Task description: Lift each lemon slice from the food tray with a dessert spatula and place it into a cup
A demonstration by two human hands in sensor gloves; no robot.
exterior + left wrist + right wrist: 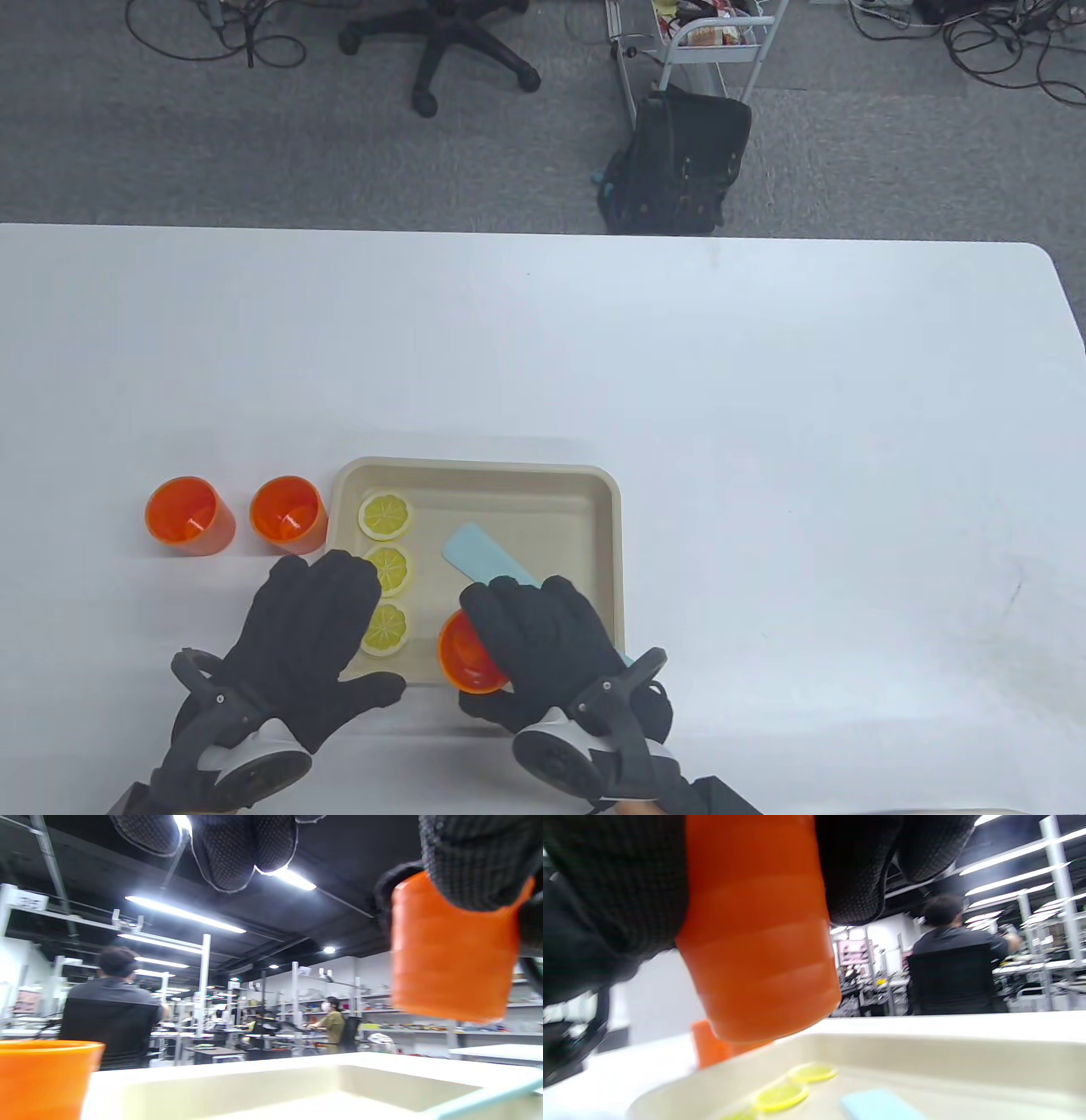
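My right hand [543, 645] is wrapped around an orange cup [469, 655], fingers and thumb curled round its wall, holding it up over the near edge of the food tray [604, 543] — in the right wrist view its base hangs clear above the tray floor. My left hand [310, 632] lies flat with fingers straight and relaxed over the tray's near-left corner, gripping nothing; its fingertips reach toward the lemon slices.

Three lemon slices sit in a column along the tray's left side: the far slice [384, 515] fully in view, the middle slice [392, 569] just beside my left fingertips, and the near slice [386, 629] partly under that hand. The dessert spatula [484, 556], pale blue, lies flat in the tray with its blade pointing toward the far-left; its handle runs under my right hand and peeks out past the tray's near-right corner.

Two more orange cups stand upright on the table [764, 424] to the left of the tray — the right cup [288, 513] just beside the tray's left rim, the left cup [188, 515] near it. Whether either holds a slice I cannot tell.
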